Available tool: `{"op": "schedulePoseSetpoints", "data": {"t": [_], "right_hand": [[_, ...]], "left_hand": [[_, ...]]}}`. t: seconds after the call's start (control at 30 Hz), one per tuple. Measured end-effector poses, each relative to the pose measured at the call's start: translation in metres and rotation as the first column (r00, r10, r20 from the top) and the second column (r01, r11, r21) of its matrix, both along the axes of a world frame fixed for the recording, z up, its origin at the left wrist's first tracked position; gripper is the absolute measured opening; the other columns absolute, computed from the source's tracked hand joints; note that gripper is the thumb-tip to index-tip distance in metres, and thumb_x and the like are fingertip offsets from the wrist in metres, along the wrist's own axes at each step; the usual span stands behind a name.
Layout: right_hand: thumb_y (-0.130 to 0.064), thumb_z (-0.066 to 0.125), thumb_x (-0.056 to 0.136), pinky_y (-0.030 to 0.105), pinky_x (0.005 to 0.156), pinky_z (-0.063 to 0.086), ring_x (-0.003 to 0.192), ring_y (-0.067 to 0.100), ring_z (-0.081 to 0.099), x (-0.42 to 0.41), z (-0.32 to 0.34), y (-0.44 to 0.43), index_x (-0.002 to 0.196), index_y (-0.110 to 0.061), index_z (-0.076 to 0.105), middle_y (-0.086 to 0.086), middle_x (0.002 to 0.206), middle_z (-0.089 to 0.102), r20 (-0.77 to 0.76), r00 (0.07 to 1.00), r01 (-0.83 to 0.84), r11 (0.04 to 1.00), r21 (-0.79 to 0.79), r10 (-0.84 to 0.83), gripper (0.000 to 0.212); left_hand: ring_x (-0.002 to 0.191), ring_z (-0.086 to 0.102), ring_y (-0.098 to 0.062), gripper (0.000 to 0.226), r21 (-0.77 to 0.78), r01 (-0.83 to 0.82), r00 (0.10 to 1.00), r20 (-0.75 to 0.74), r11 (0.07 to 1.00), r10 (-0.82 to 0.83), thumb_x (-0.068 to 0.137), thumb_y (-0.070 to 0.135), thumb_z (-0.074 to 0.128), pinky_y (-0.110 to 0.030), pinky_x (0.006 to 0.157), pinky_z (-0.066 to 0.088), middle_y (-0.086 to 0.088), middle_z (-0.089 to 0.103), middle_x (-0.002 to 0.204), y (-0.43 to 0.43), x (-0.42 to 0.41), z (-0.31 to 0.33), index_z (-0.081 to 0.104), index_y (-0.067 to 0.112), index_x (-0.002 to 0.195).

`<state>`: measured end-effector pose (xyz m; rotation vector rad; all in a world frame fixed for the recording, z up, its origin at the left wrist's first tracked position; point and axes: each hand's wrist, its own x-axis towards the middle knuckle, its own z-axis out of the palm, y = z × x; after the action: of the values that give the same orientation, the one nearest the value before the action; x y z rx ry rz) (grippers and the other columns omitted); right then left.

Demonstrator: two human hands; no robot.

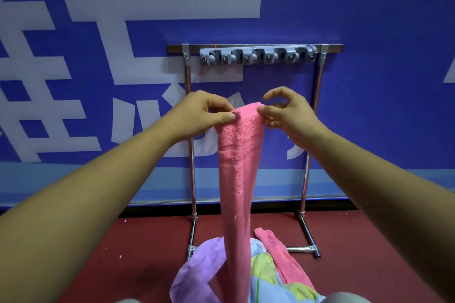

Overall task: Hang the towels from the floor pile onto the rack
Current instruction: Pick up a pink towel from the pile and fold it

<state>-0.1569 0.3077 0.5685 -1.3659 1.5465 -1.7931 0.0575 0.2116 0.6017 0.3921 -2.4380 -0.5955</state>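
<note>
A pink towel (240, 179) hangs in a long narrow strip from my two hands, in front of the metal rack (256, 47). My left hand (204, 112) pinches its top left corner between thumb and fingers. My right hand (286, 112) pinches the top right corner. The towel's lower end reaches down into the floor pile (266, 268), which holds a lilac towel (199, 270), another pink one (280, 253) and a light blue and yellow-green one. A grey strip of clip hooks (257, 56) is fixed under the rack's top bar, above my hands.
The rack stands on a dark red floor (123, 253) against a blue wall banner (369, 81) with large white characters. Its two chrome legs (305, 179) flank the towel, with feet reaching toward me beside the pile.
</note>
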Motion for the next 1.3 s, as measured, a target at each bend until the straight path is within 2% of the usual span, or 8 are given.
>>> {"op": "schedulePoseSetpoints", "data": {"t": [0.2, 0.37, 0.57, 0.73, 0.93, 1.03, 1.17, 1.3], "right_hand": [[0.006, 0.067, 0.089, 0.029, 0.067, 0.060, 0.061, 0.018, 0.063, 0.029, 0.008, 0.002, 0.095, 0.005, 0.070, 0.011, 0.072, 0.069, -0.104, 0.981, -0.169, 0.985, -0.035, 0.164, 0.007], [-0.011, 0.069, 0.092, 0.033, 0.072, 0.057, 0.068, 0.020, 0.063, 0.040, 0.012, 0.001, 0.101, 0.006, 0.072, 0.010, 0.075, 0.069, -0.125, 0.968, -0.222, 0.975, -0.023, 0.218, 0.019], [-0.002, 0.070, 0.090, 0.020, 0.060, 0.052, 0.061, 0.009, 0.065, 0.043, 0.009, 0.001, 0.091, -0.005, 0.072, 0.003, 0.070, 0.069, -0.280, 0.949, -0.153, 0.988, -0.007, 0.145, 0.004], [-0.006, 0.066, 0.094, 0.035, 0.065, 0.055, 0.059, 0.017, 0.063, 0.031, 0.004, 0.001, 0.084, -0.001, 0.064, 0.002, 0.062, 0.067, -0.298, 0.951, -0.072, 0.997, 0.025, 0.076, 0.012], [-0.015, 0.059, 0.097, 0.043, 0.064, 0.051, 0.059, 0.017, 0.063, 0.025, -0.009, 0.003, 0.088, -0.003, 0.057, 0.004, 0.066, 0.069, -0.461, 0.887, 0.048, 0.997, 0.059, -0.015, 0.014], [-0.012, 0.059, 0.097, 0.048, 0.068, 0.053, 0.060, 0.021, 0.062, 0.024, -0.005, 0.002, 0.089, -0.003, 0.056, 0.003, 0.065, 0.068, -0.389, 0.920, 0.054, 0.998, 0.022, -0.041, 0.012], [0.000, 0.058, 0.095, 0.035, 0.058, 0.049, 0.053, 0.018, 0.055, 0.028, 0.017, 0.001, 0.080, -0.009, 0.055, 0.005, 0.061, 0.059, -0.106, 0.992, -0.070, 0.996, -0.048, 0.065, 0.017], [0.003, 0.049, 0.094, 0.023, 0.057, 0.041, 0.055, 0.012, 0.044, 0.029, 0.043, 0.011, 0.078, -0.009, 0.053, 0.005, 0.068, 0.052, 0.266, 0.853, -0.454, 0.890, -0.048, 0.450, 0.020]], "left_hand": [[0.081, 0.069, -0.008, 0.011, 0.025, -0.105, 0.989, -0.098, 0.994, 0.107, 0.088, 0.028, 0.072, -0.025, 0.075, 0.058, 0.004, 0.072, 0.085, 0.002, -0.008, -0.005, 0.071, 0.019, 0.094], [0.079, 0.069, -0.006, 0.011, 0.076, -0.135, 0.982, -0.125, 0.988, 0.143, 0.087, 0.029, 0.073, -0.021, 0.073, 0.056, 0.005, 0.073, 0.083, 0.002, -0.006, -0.003, 0.072, 0.019, 0.092], [0.076, 0.065, 0.000, 0.011, 0.083, -0.120, 0.990, -0.067, 0.989, 0.126, 0.088, 0.029, 0.072, -0.012, 0.066, 0.048, 0.007, 0.071, 0.083, 0.002, 0.000, -0.004, 0.072, 0.019, 0.092], [0.108, 0.040, -0.014, 0.021, -0.168, -0.250, 0.947, 0.161, 0.954, 0.277, 0.080, 0.052, 0.072, -0.030, 0.095, 0.036, 0.003, 0.046, 0.105, -0.016, 0.010, -0.012, 0.071, 0.031, 0.081], [0.093, 0.068, -0.013, 0.019, 0.104, -0.154, 0.985, 0.090, 0.983, 0.145, 0.087, 0.037, 0.071, -0.028, 0.073, 0.053, 0.000, 0.072, 0.099, -0.010, 0.014, -0.014, 0.073, 0.018, 0.087], [0.082, 0.072, -0.019, 0.017, 0.194, -0.136, 0.988, -0.042, 0.971, 0.147, 0.084, 0.032, 0.076, -0.036, 0.076, 0.061, -0.002, 0.074, 0.082, -0.012, 0.009, -0.017, 0.072, 0.016, 0.086], [0.075, 0.068, -0.008, 0.016, 0.313, 0.028, 0.972, -0.231, 0.949, 0.048, 0.080, 0.020, 0.079, -0.022, 0.067, 0.054, 0.005, 0.071, 0.078, -0.006, 0.003, -0.004, 0.069, 0.017, 0.092], [0.082, 0.068, -0.011, 0.028, 0.629, 0.405, 0.903, -0.388, 0.663, -0.184, 0.080, 0.005, 0.067, -0.019, 0.071, 0.056, -0.001, 0.071, 0.090, 0.000, 0.006, 0.014, 0.068, 0.012, 0.106]]}}
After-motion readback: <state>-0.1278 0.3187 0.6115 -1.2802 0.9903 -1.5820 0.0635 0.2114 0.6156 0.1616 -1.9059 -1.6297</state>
